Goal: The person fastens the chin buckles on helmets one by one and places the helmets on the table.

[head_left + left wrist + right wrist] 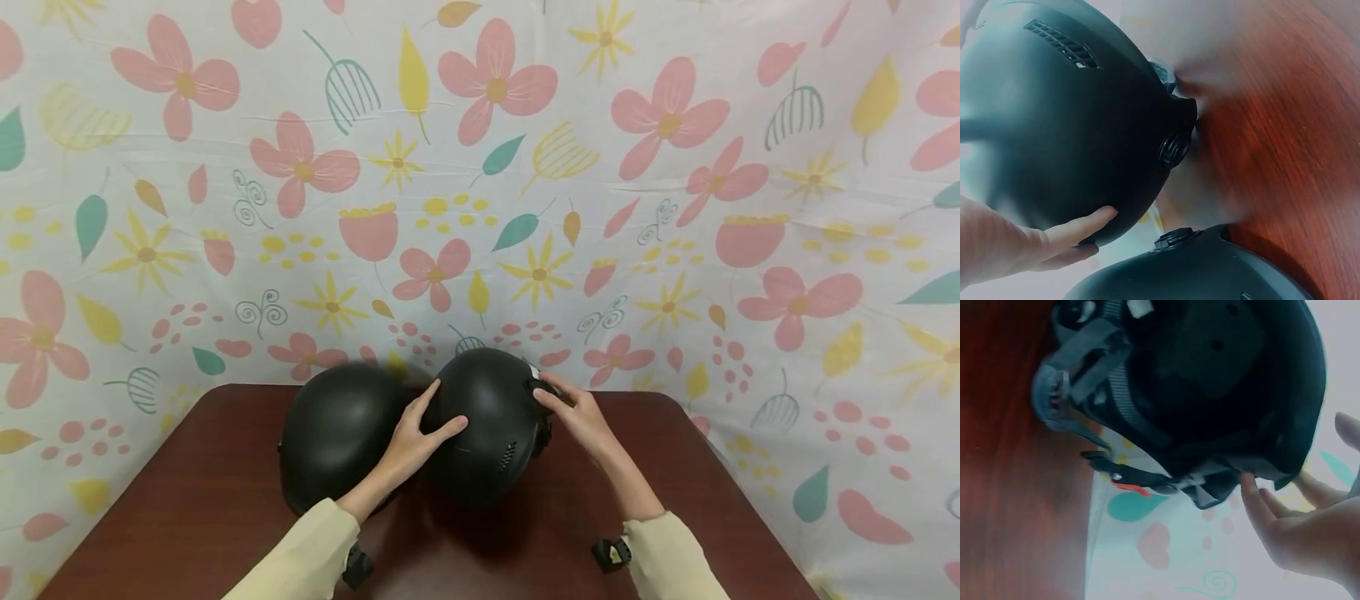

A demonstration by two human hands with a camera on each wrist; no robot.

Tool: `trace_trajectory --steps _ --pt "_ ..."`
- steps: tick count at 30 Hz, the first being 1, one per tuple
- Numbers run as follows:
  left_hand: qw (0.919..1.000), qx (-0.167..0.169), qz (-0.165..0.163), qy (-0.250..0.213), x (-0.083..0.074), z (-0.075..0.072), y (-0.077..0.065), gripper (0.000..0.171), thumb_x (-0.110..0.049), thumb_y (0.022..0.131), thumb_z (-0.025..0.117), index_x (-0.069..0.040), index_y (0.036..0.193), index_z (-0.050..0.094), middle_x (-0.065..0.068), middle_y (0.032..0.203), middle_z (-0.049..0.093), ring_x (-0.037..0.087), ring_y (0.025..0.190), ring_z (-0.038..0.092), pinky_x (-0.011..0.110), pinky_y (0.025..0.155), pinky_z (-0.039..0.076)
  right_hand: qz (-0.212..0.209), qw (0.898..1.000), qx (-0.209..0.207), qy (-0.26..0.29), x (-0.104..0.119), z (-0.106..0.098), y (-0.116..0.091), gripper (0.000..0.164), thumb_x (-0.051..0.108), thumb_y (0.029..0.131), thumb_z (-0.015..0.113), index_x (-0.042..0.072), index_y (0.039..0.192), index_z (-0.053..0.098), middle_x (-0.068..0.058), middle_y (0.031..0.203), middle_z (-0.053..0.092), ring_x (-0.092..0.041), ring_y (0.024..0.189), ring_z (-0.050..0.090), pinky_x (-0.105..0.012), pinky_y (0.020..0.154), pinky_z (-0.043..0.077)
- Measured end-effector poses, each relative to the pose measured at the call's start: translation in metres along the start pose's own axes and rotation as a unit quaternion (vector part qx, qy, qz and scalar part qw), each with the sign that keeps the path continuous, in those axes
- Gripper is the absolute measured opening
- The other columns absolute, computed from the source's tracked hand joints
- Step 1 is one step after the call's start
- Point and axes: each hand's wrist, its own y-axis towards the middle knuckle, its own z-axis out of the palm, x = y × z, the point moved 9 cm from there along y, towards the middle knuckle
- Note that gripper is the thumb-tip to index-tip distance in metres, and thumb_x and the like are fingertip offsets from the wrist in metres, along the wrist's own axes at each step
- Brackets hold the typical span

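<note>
A black helmet is tilted between both hands, with its rounded shell toward the head camera. My left hand rests on the left side of the shell, thumb and fingers spread. Its straight fingers lie along the shell in the left wrist view. At the right rim, my right hand holds the helmet's edge, its fingertips at the rim. Straps and a buckle hang at the helmet's opening, with a dark hollow inside.
A second black helmet sits on the brown table, just left of the held one and partly behind the left forearm. A flower-patterned cloth hangs close behind the table's far edge.
</note>
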Motion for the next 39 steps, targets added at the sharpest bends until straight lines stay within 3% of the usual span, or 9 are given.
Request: trace_trajectory --steps 6,10,16,22,28,31,35,39 --pt "0.9998 0.005 0.015 0.008 -0.003 0.002 -0.002 0.079 -0.046 0.089 0.068 -0.035 0.155 0.026 0.016 0.162 0.018 0.045 0.148 0.021 0.07 0.108 0.028 0.014 0.999 0.041 -0.028 0.002 0.009 0.004 0.07 0.046 0.097 0.056 0.022 0.155 0.027 -0.018 0.163 0.017 -0.042 0.144 0.031 -0.054 0.109 0.04" --pt "0.9995 0.014 0.029 0.008 -0.005 0.003 -0.003 0.074 -0.042 0.09 0.068 -0.032 0.153 0.031 0.017 0.161 0.021 0.043 0.147 0.024 0.068 0.109 0.029 0.03 0.998 0.03 -0.043 0.0 0.007 0.004 0.074 0.049 0.095 0.058 0.022 0.156 0.025 -0.018 0.163 0.016 -0.043 0.147 0.025 -0.058 0.11 0.037" --pt "0.9993 0.013 0.033 0.008 -0.001 0.002 -0.002 0.07 -0.037 0.091 0.067 -0.024 0.152 0.036 0.017 0.155 0.032 0.04 0.137 0.039 0.057 0.11 0.036 0.048 0.997 0.023 -0.052 -0.005 0.001 0.001 0.076 0.05 0.095 0.058 0.022 0.156 0.024 -0.017 0.164 0.013 -0.044 0.148 0.021 -0.06 0.11 0.035" --pt "0.9991 0.021 0.036 0.004 0.003 0.003 -0.001 0.067 -0.033 0.093 0.066 -0.025 0.152 0.036 0.019 0.153 0.034 0.042 0.132 0.043 0.058 0.106 0.039 0.045 0.998 0.004 -0.045 -0.012 -0.003 0.0 0.074 0.05 0.094 0.058 0.024 0.156 0.026 -0.017 0.164 0.012 -0.044 0.149 0.017 -0.061 0.112 0.033" --pt "0.9976 0.059 0.018 -0.031 0.006 0.009 -0.002 0.071 -0.031 0.093 0.066 -0.029 0.154 0.03 0.019 0.159 0.023 0.048 0.135 0.04 0.054 0.094 0.049 0.019 0.999 -0.028 -0.034 -0.021 -0.006 0.002 0.065 0.045 0.096 0.058 0.026 0.153 0.033 -0.011 0.165 0.013 -0.039 0.152 0.01 -0.061 0.115 0.028" --pt "0.9949 0.079 0.005 -0.063 0.008 0.012 -0.002 0.072 -0.03 0.094 0.065 -0.032 0.155 0.026 0.017 0.163 0.013 0.053 0.141 0.029 0.055 0.09 0.051 0.011 0.999 -0.023 -0.02 -0.025 -0.003 0.002 0.067 0.043 0.096 0.059 0.026 0.154 0.03 -0.01 0.165 0.016 -0.038 0.151 0.013 -0.06 0.114 0.029" --pt "0.9934 0.078 -0.004 -0.085 0.011 0.015 -0.001 0.072 -0.028 0.094 0.064 -0.035 0.155 0.025 0.016 0.164 0.008 0.056 0.144 0.015 0.054 0.088 0.052 0.02 1.0 -0.011 -0.007 -0.031 0.001 0.001 0.071 0.043 0.095 0.06 0.029 0.155 0.026 -0.01 0.165 0.012 -0.039 0.152 0.011 -0.062 0.114 0.028" --pt "0.9919 0.071 -0.019 -0.104 0.016 0.02 -0.001 0.077 -0.028 0.092 0.066 -0.031 0.156 0.023 0.018 0.162 0.007 0.052 0.139 0.028 0.049 0.08 0.055 0.029 0.999 -0.015 -0.003 -0.038 0.0 0.0 0.074 0.043 0.094 0.062 0.03 0.156 0.024 -0.01 0.166 0.009 -0.039 0.152 0.009 -0.064 0.114 0.026"
